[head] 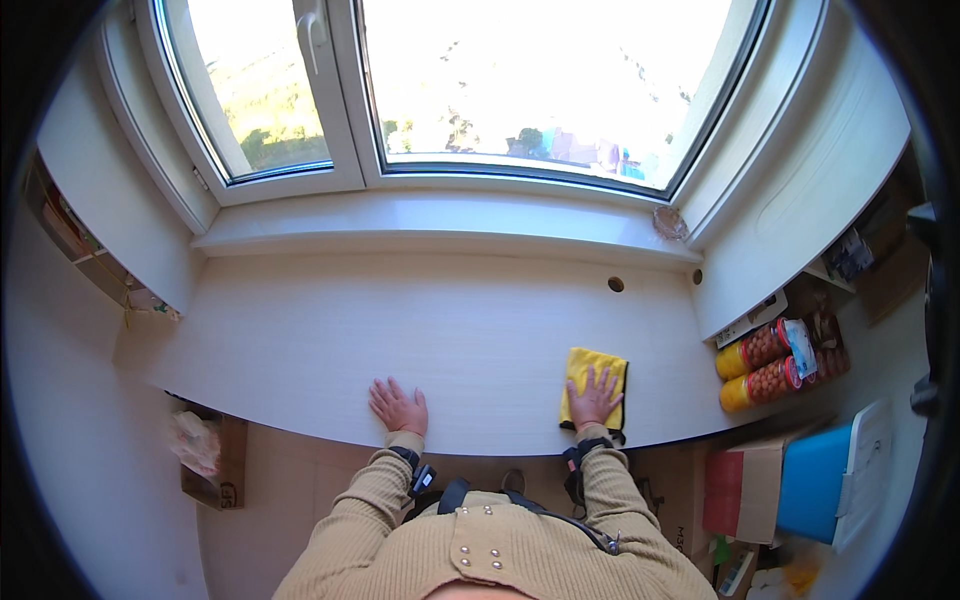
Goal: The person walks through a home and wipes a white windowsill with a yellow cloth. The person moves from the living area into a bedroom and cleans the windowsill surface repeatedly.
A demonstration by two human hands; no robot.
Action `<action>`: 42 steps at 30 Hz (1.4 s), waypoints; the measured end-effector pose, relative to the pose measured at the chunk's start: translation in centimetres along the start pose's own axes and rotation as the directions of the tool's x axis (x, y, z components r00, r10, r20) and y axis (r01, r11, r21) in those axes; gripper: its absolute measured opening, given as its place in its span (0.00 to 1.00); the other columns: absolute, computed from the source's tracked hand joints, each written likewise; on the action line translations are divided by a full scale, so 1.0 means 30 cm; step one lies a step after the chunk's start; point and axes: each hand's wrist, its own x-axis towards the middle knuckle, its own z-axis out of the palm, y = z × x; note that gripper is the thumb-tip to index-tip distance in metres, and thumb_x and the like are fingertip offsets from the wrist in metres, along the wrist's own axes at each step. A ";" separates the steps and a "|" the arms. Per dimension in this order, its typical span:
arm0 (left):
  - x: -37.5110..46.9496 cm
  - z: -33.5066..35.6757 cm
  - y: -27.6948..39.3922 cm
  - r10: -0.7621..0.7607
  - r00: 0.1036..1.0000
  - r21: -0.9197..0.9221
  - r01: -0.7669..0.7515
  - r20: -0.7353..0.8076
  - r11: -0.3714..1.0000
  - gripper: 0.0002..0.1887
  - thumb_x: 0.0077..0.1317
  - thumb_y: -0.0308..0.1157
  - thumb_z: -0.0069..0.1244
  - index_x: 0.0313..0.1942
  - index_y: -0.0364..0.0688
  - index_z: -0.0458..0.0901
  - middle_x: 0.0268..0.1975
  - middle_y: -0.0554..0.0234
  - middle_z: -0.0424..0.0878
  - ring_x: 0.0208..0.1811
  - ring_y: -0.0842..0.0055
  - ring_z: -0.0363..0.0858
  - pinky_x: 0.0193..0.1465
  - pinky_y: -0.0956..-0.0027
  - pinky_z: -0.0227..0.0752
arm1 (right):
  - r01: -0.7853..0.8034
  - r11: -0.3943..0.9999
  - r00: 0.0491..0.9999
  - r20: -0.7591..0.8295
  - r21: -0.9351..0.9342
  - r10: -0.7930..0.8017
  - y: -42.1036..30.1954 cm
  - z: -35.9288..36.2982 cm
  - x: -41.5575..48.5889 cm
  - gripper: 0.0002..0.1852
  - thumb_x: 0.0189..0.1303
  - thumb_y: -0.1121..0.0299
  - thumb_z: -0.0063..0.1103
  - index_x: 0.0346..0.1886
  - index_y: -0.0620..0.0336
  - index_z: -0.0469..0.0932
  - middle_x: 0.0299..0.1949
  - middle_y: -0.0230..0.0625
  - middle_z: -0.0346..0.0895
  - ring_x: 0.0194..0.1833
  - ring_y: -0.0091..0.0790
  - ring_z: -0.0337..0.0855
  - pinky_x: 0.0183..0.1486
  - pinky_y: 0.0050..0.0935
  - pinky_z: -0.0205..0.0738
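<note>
My right hand presses flat, fingers spread, on a folded yellow cloth with a dark edge. The cloth lies on the right part of a pale wood-grain desktop, close to its front edge. On the bare desktop left of the cloth, my left hand rests palm down with its fingers apart and nothing in it. Both wrists wear dark straps, and a small device sits on the left one.
Jars with red lids stand at the desk's right end. A window and its sill rise behind. Below right are a blue bin and a cardboard box; an open box sits below left. A cable hole pierces the desktop.
</note>
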 end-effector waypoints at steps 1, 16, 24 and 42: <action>0.001 0.002 0.000 0.002 1.000 0.000 -0.002 0.004 1.000 0.37 0.61 0.51 0.46 0.65 0.37 0.60 0.70 0.42 0.51 0.73 0.51 0.43 0.72 0.48 0.34 | 0.053 0.999 0.998 0.016 0.010 -0.053 -0.077 0.015 -0.039 0.39 0.58 0.35 0.43 0.70 0.41 0.58 0.74 0.39 0.43 0.74 0.48 0.37 0.68 0.64 0.26; 0.165 -0.085 -0.371 0.322 0.944 -0.171 -0.305 0.078 0.937 0.38 0.61 0.50 0.48 0.66 0.37 0.58 0.69 0.42 0.54 0.71 0.52 0.49 0.71 0.47 0.39 | 0.520 0.846 0.849 0.039 0.115 -0.527 -0.569 0.050 -0.362 0.36 0.57 0.36 0.47 0.67 0.37 0.62 0.72 0.37 0.49 0.73 0.45 0.43 0.69 0.61 0.30; 0.321 -0.154 -0.572 0.202 0.979 0.048 -0.203 0.028 0.978 0.36 0.63 0.52 0.45 0.66 0.42 0.59 0.70 0.41 0.52 0.72 0.49 0.46 0.71 0.47 0.39 | 0.475 0.874 0.877 0.027 0.100 -0.480 -0.582 0.060 -0.365 0.35 0.57 0.37 0.47 0.67 0.36 0.63 0.72 0.34 0.49 0.73 0.42 0.43 0.69 0.60 0.30; 0.317 -0.175 -0.549 0.182 0.982 0.077 -0.185 0.042 0.980 0.34 0.62 0.53 0.46 0.65 0.45 0.63 0.69 0.42 0.54 0.72 0.50 0.48 0.72 0.50 0.40 | 0.923 0.290 0.277 0.087 0.251 -0.957 -0.957 0.106 -0.549 0.34 0.60 0.36 0.43 0.68 0.36 0.61 0.72 0.36 0.50 0.73 0.46 0.47 0.68 0.64 0.34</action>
